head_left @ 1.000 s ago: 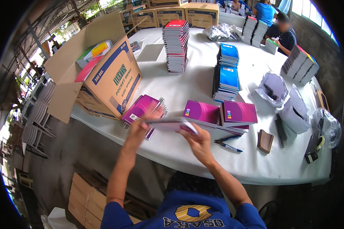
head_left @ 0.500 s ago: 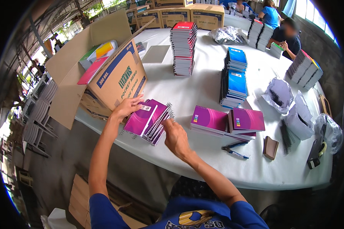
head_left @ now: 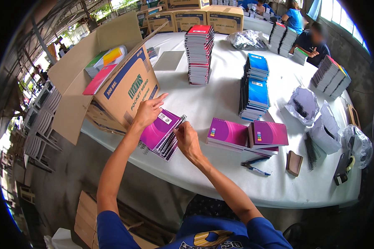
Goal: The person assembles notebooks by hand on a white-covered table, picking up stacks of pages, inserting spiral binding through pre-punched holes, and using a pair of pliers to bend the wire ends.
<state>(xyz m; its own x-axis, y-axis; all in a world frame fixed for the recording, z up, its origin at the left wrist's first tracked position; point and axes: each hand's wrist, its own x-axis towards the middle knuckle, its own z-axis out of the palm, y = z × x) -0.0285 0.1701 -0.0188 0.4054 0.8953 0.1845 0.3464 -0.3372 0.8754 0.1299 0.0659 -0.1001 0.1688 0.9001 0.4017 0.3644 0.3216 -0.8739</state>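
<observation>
A stack of purple spiral notebooks [head_left: 158, 132] lies at the table's near edge, its wire coils showing along the sides. Above its far left corner is my left hand [head_left: 148, 111], fingers stretched out and nothing visible in them. At the stack's right side my right hand [head_left: 188, 140] is closed in a pinch against the coiled edge. What sits between its fingertips is too small to make out. A loose-looking coil end [head_left: 183, 118] sticks out just beyond those fingertips.
An open cardboard box [head_left: 133, 89] holding notebooks stands at the left. To the right lie more purple notebooks [head_left: 228, 132], pliers [head_left: 257, 167] and black coils [head_left: 311, 151]. Farther back rise red [head_left: 199, 54] and blue notebook stacks [head_left: 255, 89]. A person [head_left: 313, 43] sits across the table.
My left hand has lifted off the top notebook's left side and moved up and right, fingers extended. The top notebook now sits squarely over the stack. My right hand has shifted slightly along the coiled edge.
</observation>
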